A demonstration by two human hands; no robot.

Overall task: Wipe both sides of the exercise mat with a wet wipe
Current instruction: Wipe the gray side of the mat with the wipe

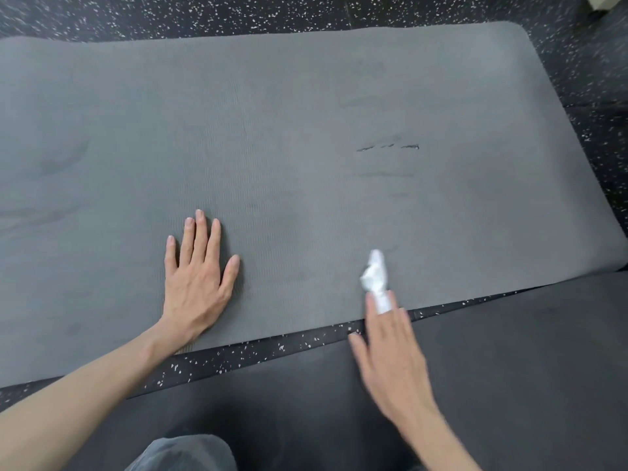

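Observation:
A grey exercise mat (289, 130) lies flat on the floor and fills most of the view. It has a few small tears right of its middle. My left hand (197, 277) rests flat on the mat near its front edge, fingers straight and spread. My right hand (387, 341) is blurred over the mat's front edge. Between its fingers it pinches a crumpled white wet wipe (375, 278), which sticks out forward over the mat.
A darker mat (509, 351) lies in front of the grey one, with a strip of black speckled floor (272, 348) between them. Speckled floor also runs behind and to the right. My knee in grey trousers (183, 453) shows at the bottom.

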